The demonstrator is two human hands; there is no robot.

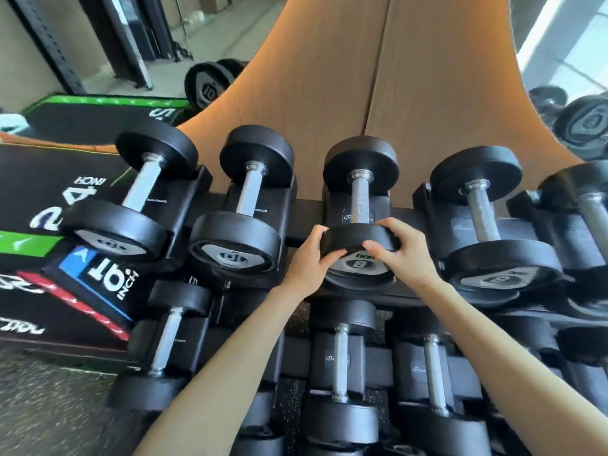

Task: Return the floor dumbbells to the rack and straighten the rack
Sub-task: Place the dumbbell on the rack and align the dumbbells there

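A black dumbbell marked 8 (360, 192) lies in the middle cradle of the rack's top row (302, 222). Both my hands hold its near head: my left hand (311, 260) grips the left rim, my right hand (399, 248) grips the right rim with the thumb over the face plate. Two bigger dumbbells (131, 195) (245, 205) lie in the cradles to its left, and another (487, 222) to its right. Lower rows hold several more dumbbells (342, 366).
Black plyo boxes (65, 245) with 24 and 16 inch markings stand left of the rack. A wooden wall panel (378, 77) rises behind it, with mirrors on both sides. Speckled rubber floor (49, 406) shows at the lower left.
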